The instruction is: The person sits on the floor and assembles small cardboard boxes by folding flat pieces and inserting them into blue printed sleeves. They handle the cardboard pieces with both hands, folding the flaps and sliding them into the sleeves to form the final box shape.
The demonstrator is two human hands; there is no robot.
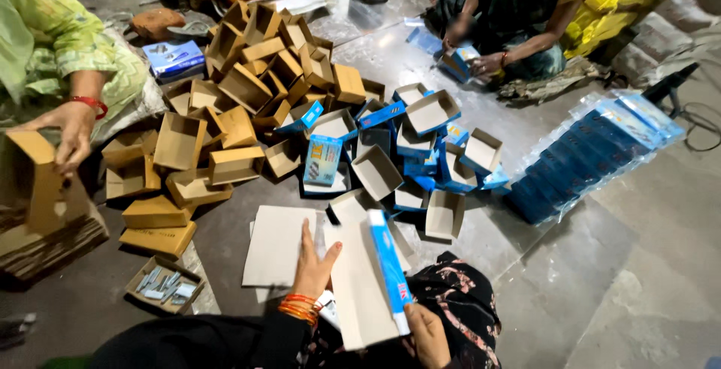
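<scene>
A flat, unfolded carton blank [368,279], white inside with a blue printed edge, was held over the lap, gripped at its near corner by the right hand [428,333], while the left hand [312,260] lay open and pressed flat on its white panel, seemingly to steady it. Ahead on the floor, a pile of folded brown cardboard trays [225,114] and blue-and-white box halves [420,151] was heaped within reach. A co-worker's hand [67,132] held a brown tray at the left.
</scene>
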